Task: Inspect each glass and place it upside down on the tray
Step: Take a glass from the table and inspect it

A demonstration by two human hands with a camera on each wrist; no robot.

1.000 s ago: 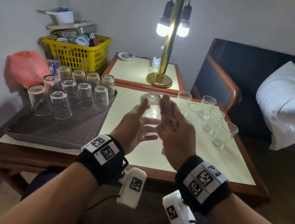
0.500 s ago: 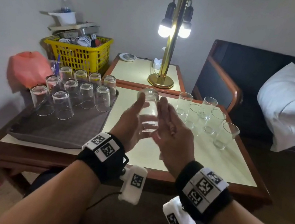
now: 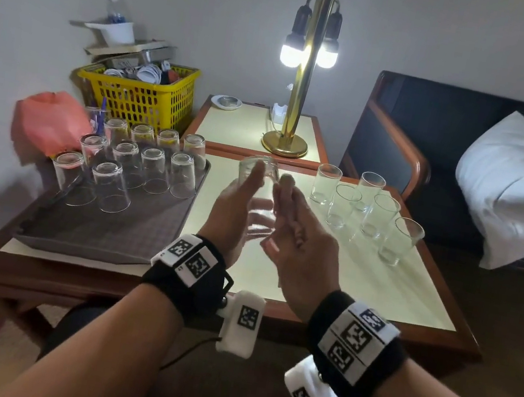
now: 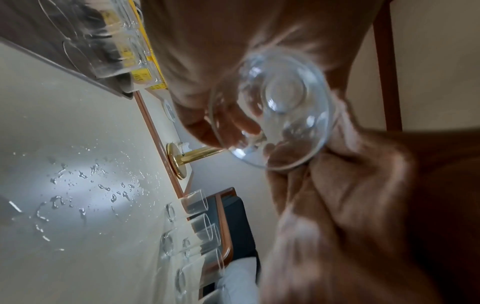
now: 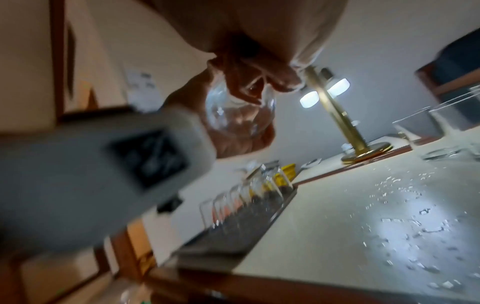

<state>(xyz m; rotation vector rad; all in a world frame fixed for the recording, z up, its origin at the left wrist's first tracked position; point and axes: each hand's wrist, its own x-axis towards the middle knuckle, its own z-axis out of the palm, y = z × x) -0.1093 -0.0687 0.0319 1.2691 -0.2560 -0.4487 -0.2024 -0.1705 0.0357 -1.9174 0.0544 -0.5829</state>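
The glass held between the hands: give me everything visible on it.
The glass is a clear, plain tumbler, apparently empty, with a thick round base and a wider rim. It is held in the air above the table, base tipped up and away, mouth towards the person. The left hand and the right hand hold it from either side, fingers against its wall.

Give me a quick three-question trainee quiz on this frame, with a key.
1. How many upright glasses stand on the table?
2. True or false: the held glass rests on the tray.
3. What touches the held glass? A) one hand only B) both hands C) neither hand
Key: 1) five. 2) False; it is held above the table. 3) B: left hand and right hand.
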